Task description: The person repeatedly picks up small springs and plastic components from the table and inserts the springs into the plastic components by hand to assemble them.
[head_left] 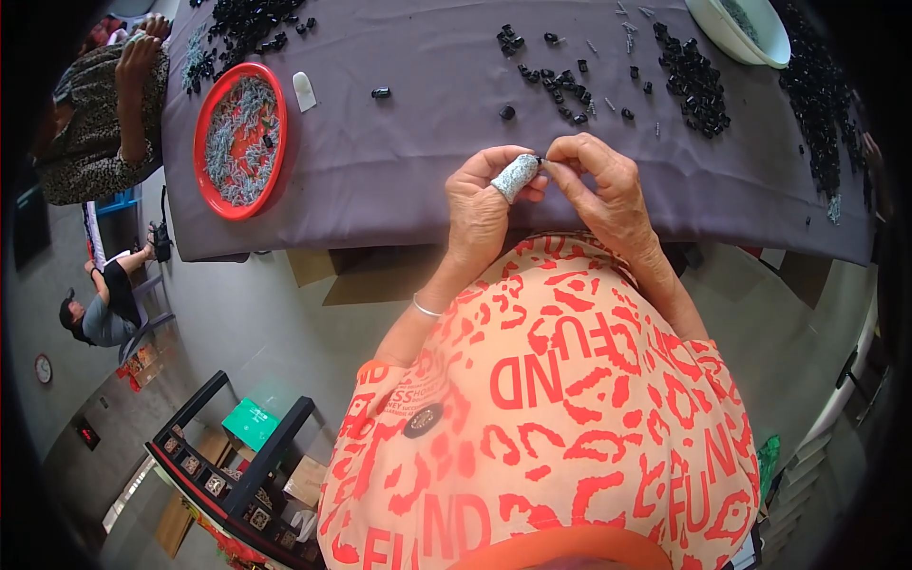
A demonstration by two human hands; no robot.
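Observation:
My left hand (478,204) is closed in a pinch near the table's front edge, with a speckled grey-white sleeve (516,178) over its thumb. At its fingertips is a small black plastic part (540,160), mostly hidden by the fingers. My right hand (608,180) meets it from the other side, thumb and forefinger pressed together at the part; anything else in that pinch is too small to make out. Beyond my hands lie a single black part (507,112) and a loose group of similar black parts (565,92), with a few thin metal screws (609,104) among them.
A red basin (200,142) of screws stands on the dark tablecloth (370,190) at left. Black parts are heaped at far left (249,28), right (695,90) and far right (812,104). A pale bowl (774,52) sits at far right. Another person's hand (140,62) is at left.

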